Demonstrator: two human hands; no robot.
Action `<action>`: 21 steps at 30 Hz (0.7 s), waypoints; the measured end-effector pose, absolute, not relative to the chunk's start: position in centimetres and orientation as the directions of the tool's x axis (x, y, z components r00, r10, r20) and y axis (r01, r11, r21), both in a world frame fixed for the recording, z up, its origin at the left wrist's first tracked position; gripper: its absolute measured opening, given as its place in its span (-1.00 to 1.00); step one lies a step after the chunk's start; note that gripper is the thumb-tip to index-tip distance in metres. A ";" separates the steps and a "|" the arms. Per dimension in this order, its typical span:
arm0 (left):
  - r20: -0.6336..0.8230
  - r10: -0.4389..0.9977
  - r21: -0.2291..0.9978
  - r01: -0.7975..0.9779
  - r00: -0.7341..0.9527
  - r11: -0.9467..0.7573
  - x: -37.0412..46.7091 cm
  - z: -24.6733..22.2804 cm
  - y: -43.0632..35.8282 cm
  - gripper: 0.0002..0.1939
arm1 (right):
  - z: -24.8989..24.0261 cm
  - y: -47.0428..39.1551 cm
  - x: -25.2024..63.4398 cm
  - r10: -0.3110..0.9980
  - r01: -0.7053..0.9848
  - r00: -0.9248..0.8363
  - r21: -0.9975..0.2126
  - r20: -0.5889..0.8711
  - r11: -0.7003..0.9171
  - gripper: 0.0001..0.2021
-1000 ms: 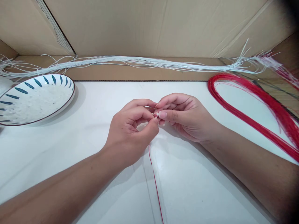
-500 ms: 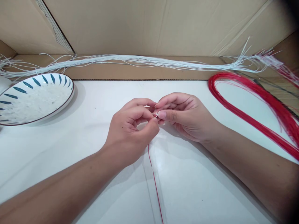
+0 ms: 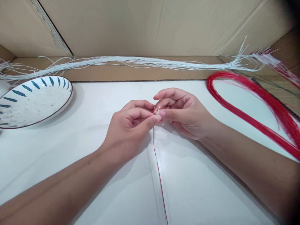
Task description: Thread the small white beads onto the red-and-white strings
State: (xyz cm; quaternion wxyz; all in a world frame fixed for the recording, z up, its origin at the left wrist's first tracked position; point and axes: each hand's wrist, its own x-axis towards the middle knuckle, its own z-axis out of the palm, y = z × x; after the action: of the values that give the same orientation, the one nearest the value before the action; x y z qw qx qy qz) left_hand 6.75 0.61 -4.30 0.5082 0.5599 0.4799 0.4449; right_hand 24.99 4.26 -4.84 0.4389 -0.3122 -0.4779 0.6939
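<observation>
Pinching the red cord [image 3: 159, 170] mid-table with the left hand [image 3: 131, 125], thumb against index. Meeting it with the right hand [image 3: 186, 114], thumb and finger clamped on a tiny white piece [image 3: 159, 109], index raised. White tabletop [image 3: 70, 162] below, plate [image 3: 67, 104] left, cardboard wall [image 3: 112, 25] behind.

A hand could pass between the plate [image 3: 69, 94] and left hand [image 3: 131, 126]; the cardboard wall [image 3: 112, 28] blocks beyond.
</observation>
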 end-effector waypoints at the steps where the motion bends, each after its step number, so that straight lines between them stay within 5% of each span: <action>1: 0.001 0.989 0.997 0.075 0.145 -0.012 6.7 -4.3 0.6 -0.86 | -4.8 4.3 25.0 0.905 -0.305 -0.426 -0.940 -0.007 -0.151 -0.75; 7: -0.050 0.987 0.998 0.029 0.155 0.046 6.6 -4.2 0.6 -0.84 | -4.8 4.6 25.3 0.881 -0.291 -0.473 -0.948 0.027 -0.127 -0.65; 12: -0.089 0.987 0.995 0.056 0.136 0.082 6.8 -3.9 0.7 -0.87 | -5.1 4.5 25.2 0.895 -0.240 -0.446 -0.965 0.010 -0.109 -0.86; 21: -0.114 0.973 0.989 -0.067 0.199 0.130 6.9 -4.1 0.7 -0.82 | -4.5 4.1 24.7 0.867 -0.128 -0.497 -0.990 0.019 -0.052 -0.69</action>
State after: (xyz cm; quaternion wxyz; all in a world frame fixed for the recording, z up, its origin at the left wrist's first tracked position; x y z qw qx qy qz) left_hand 6.92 0.73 -4.10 0.5958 0.4944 0.4583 0.4366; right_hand 24.73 4.11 -4.46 0.3832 -0.3233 -0.5721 0.6491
